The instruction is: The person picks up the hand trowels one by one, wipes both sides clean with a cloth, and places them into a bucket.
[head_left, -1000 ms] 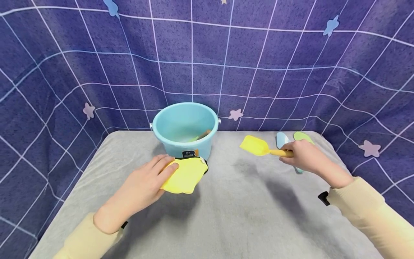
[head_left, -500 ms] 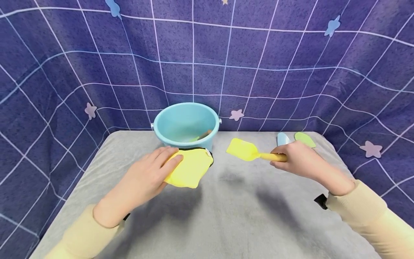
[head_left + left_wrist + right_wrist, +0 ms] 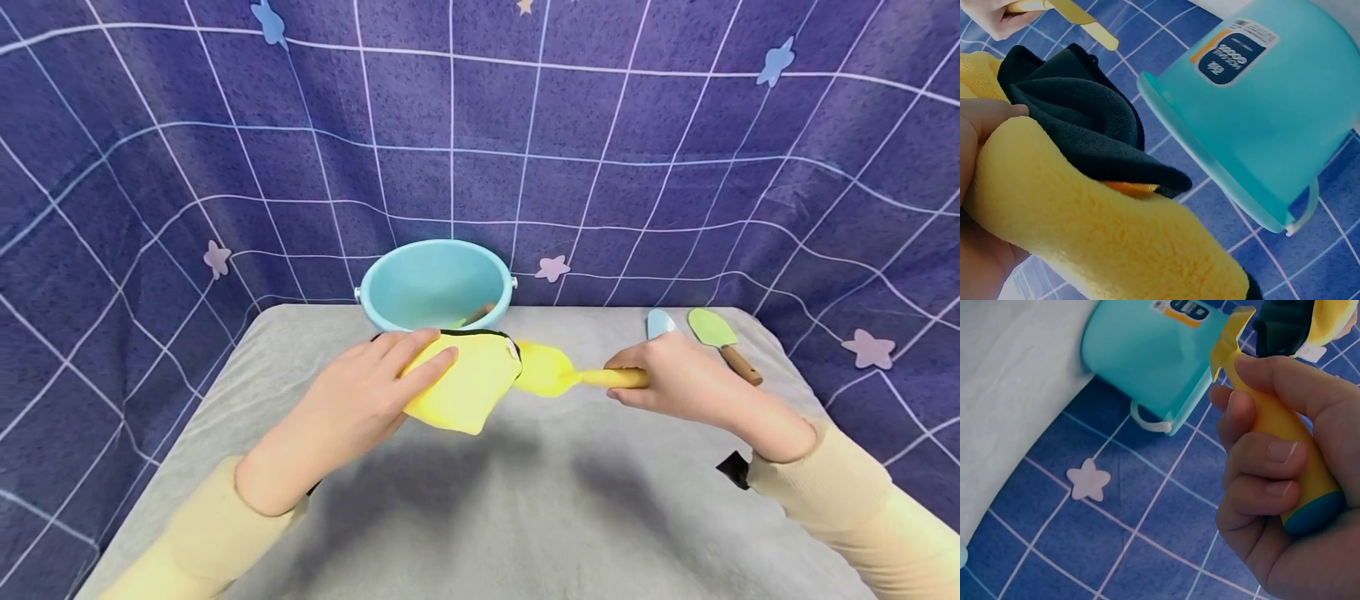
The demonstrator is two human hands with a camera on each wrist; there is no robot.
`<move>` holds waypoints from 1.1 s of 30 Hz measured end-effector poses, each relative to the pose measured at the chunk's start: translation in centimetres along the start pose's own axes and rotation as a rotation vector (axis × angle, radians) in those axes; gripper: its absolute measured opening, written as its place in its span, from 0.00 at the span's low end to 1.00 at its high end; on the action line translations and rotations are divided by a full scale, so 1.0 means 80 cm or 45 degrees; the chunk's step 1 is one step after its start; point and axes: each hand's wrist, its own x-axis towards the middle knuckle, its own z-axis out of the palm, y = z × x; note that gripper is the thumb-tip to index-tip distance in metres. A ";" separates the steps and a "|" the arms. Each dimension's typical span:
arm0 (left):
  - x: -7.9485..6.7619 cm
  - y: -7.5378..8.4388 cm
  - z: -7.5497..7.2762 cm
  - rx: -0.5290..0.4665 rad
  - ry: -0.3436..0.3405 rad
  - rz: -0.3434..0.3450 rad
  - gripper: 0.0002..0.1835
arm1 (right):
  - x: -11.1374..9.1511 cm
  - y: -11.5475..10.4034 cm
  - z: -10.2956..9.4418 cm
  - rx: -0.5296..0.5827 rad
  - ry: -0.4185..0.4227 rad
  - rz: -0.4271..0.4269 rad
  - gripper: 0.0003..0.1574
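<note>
My left hand (image 3: 337,417) grips a folded plush cloth (image 3: 465,383), yellow on one side and dark on the other, in front of the bucket. The left wrist view shows its dark side (image 3: 1085,125) folded open between yellow parts. My right hand (image 3: 690,383) holds a yellow toy shovel (image 3: 546,371) by its handle, blade toward the cloth. In the right wrist view, curled fingers wrap the handle (image 3: 1291,437), whose butt end is teal. From the head, the blade's tip overlaps the cloth's right edge; whether they touch I cannot tell.
A light blue bucket (image 3: 435,287) stands behind the cloth, with a green and a brown item inside. At the back right lie a green trowel (image 3: 712,327) with a wooden handle and a light blue tool (image 3: 660,322), partly behind my right hand. Grid-patterned purple fabric (image 3: 480,108) surrounds the grey table (image 3: 525,517).
The right hand has carried the shovel leftward until its blade meets the cloth's edge in view. The left hand has shifted the cloth slightly up and right. The green trowel's handle is now uncovered.
</note>
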 end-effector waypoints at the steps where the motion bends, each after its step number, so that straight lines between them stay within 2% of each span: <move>1: 0.002 0.001 0.001 0.007 0.004 0.012 0.34 | 0.001 -0.002 0.000 0.001 -0.013 -0.004 0.06; 5: 0.009 0.004 0.005 0.030 0.003 0.050 0.32 | 0.002 -0.009 0.002 0.015 -0.074 -0.020 0.06; 11: 0.018 0.014 0.010 0.056 -0.050 0.070 0.28 | 0.005 -0.015 0.009 0.024 -0.045 -0.140 0.05; 18: 0.028 0.024 0.017 0.110 -0.088 0.094 0.26 | 0.007 -0.025 0.010 -0.020 -0.064 -0.109 0.06; 33: 0.037 0.037 0.037 0.230 -0.175 0.119 0.19 | 0.008 -0.033 0.007 -0.022 0.035 -0.194 0.06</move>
